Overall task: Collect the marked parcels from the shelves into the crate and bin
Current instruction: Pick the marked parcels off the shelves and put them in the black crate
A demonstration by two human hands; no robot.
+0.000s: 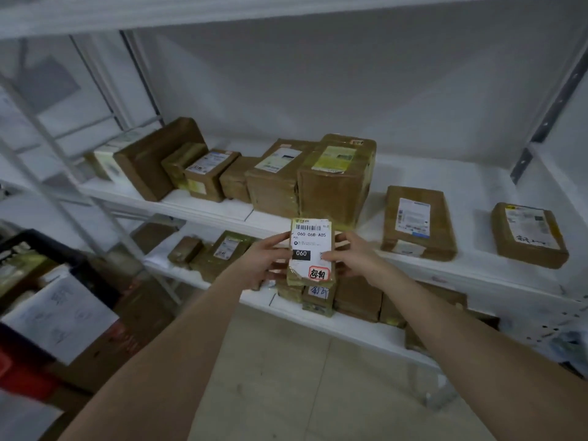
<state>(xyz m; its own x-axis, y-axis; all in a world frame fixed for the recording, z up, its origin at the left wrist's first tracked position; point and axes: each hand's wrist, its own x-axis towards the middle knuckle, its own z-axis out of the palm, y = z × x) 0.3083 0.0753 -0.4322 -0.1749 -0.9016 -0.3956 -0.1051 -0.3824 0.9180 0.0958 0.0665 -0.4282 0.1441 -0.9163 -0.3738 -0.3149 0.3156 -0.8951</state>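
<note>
Head view. Both hands hold one small parcel (311,253) upright in front of the shelves (203,203), label facing the camera. Left hand (264,261) grips its left edge with curled fingers; right hand (348,254) pinches its right edge, thumb on the label. The label reads "060" and bears a red-outlined mark. Brown parcels line both shelves. A dark crate (38,246) stands at far left.

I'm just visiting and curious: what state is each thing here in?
small parcel: held upright in the air, sealed.
left hand: grips the parcel's left edge.
right hand: grips its right edge.
flat parcel: lying on the white shelf, sealed.
dark crate: at left, holds items.
</note>
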